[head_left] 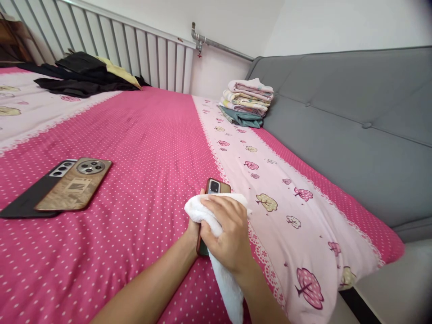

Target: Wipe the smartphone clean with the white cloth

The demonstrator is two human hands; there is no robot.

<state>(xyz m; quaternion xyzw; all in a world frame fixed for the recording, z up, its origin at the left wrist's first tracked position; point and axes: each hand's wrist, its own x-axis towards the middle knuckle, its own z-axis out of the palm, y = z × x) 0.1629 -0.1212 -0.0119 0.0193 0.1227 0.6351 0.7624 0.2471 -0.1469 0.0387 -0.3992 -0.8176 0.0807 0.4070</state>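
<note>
My left hand (193,231) grips a phone in a brown case (218,186) from its left side, mostly hidden behind the phone and cloth. My right hand (227,234) presses a white cloth (202,211) onto the phone, fingers curled over it. The cloth's tail hangs down below my right wrist. Only the phone's top end with its camera shows above the cloth. Both hands hover over a pink polka-dot bedsheet (151,144).
Two more phones lie face down at the left: a brown-cased one (76,184) overlapping a black one (30,200). Folded clothes (248,101) are stacked at the far right by a grey padded headboard (354,121). Dark garments (81,74) lie at the far left.
</note>
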